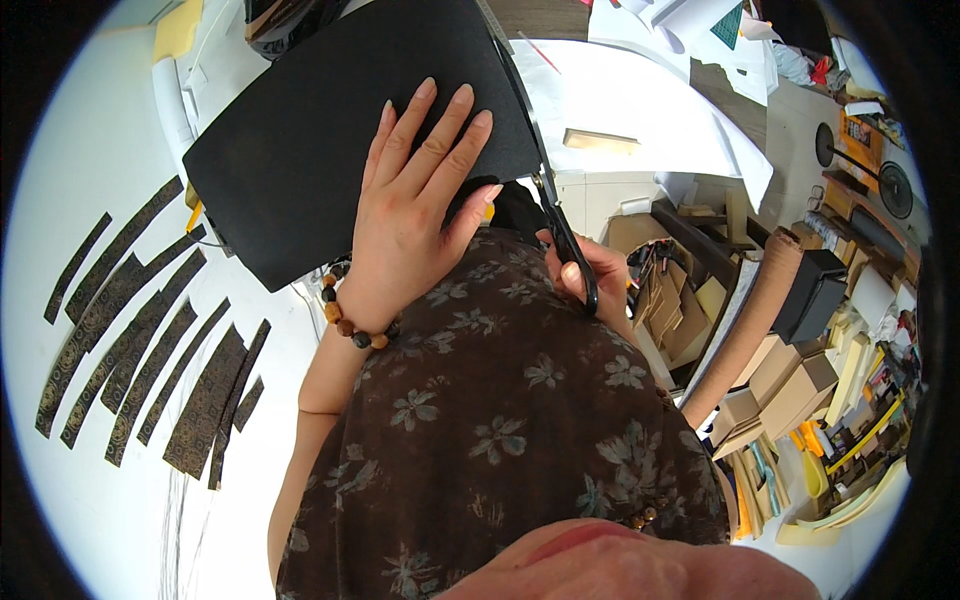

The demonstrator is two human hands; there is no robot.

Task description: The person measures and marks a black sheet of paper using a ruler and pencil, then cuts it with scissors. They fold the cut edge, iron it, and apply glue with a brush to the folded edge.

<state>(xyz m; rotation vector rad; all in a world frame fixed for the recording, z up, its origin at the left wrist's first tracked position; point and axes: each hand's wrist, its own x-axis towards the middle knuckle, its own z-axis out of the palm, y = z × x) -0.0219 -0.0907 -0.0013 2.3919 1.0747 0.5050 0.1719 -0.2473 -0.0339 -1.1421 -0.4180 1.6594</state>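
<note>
A large black sheet (290, 140) lies in front of me, covering most of what is under it. My left hand (415, 205) rests flat on its right part, fingers stretched and a little apart, gripping nothing. Along the sheet's right edge runs the long arm of what looks like a guillotine paper cutter, ending in a black handle (566, 238). My right hand (605, 275) is closed round this handle, close to my body and low beside the sheet. Part of the right hand's fingers is hidden behind the handle.
Several dark patterned strips (205, 405) lie on the white table at the left. A white paper sheet (640, 95) with a small pale wooden block (600, 141) is beyond the cutter. At the right stand a brown cardboard tube (745, 325) and cardboard boxes (775, 385).
</note>
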